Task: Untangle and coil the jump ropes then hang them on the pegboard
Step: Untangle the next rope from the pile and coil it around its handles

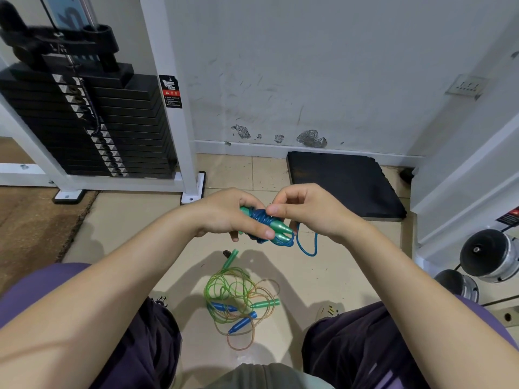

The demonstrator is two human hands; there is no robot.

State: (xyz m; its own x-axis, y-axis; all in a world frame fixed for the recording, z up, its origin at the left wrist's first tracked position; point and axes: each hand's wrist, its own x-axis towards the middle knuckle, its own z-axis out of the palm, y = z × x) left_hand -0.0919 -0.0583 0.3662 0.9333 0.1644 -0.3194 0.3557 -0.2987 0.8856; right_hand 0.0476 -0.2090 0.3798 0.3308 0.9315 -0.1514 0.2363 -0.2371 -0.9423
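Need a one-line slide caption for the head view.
Left hand grips green handles while right hand winds blue rope; tangled ropes wait below.

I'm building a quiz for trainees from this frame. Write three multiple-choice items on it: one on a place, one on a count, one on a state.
1. Where does the tangled pile of ropes lie?
A. on the black mat
B. on the floor between the person's knees
C. on the weight stack

2. How many blue handles show in that pile?
A. none
B. two
C. five

3. What state is the blue rope in the hands in?
A. mostly wound round its green handles, a loop hanging loose
B. stretched out straight
C. hung on a peg

Answers: 1 B, the pile sits on tile, between the legs. 2 B, two blue handles lie side by side. 3 A, the left hand grips the bundle while the right hand pinches the cord.
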